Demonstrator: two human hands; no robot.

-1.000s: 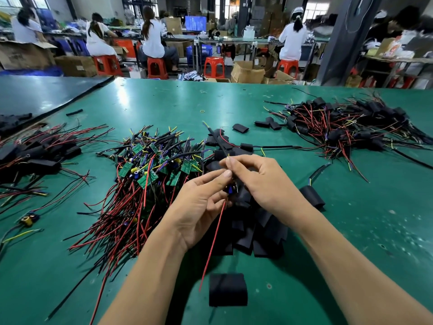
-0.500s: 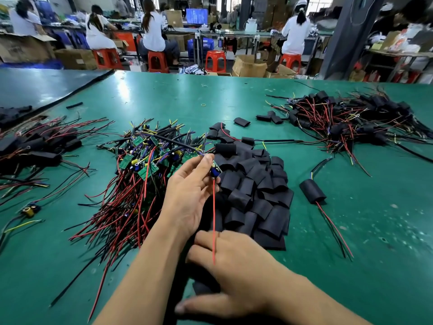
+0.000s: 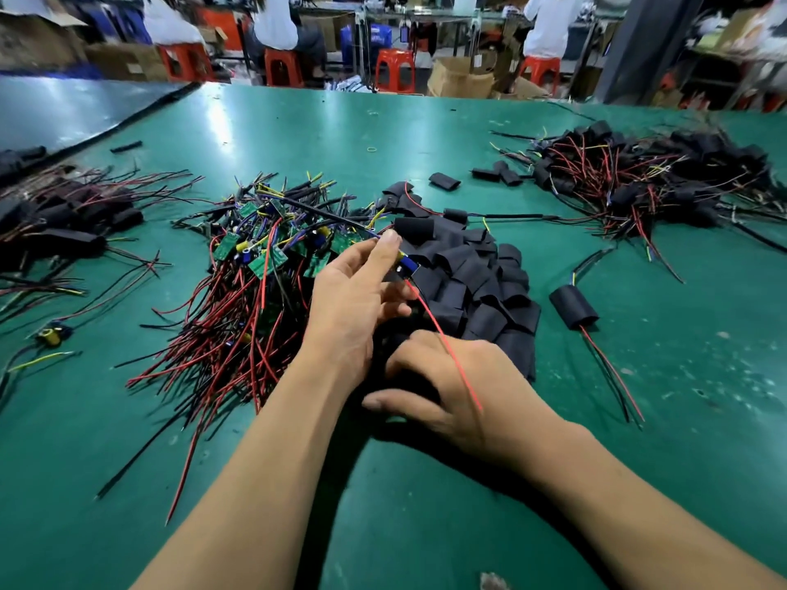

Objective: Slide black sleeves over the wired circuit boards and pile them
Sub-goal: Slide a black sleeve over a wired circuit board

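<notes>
Above the right hand (image 3: 460, 385): left fingers (image 3: 385, 249) pinch a small blue wired circuit board (image 3: 406, 266).
Under right fingers (image 3: 419, 344): soft black sleeve heap (image 3: 481, 283); grip hidden, cannot tell.

A green tabletop (image 3: 298, 129) fills the foreground, glossy with pale streaks of reflected light, and a darker tabletop (image 3: 64, 112) adjoins it at the left. Beyond, people in white tops (image 3: 549, 23) sit on red stools (image 3: 394, 70) at far benches, among cardboard boxes (image 3: 460, 78) and a dark pillar (image 3: 639, 44).
</notes>
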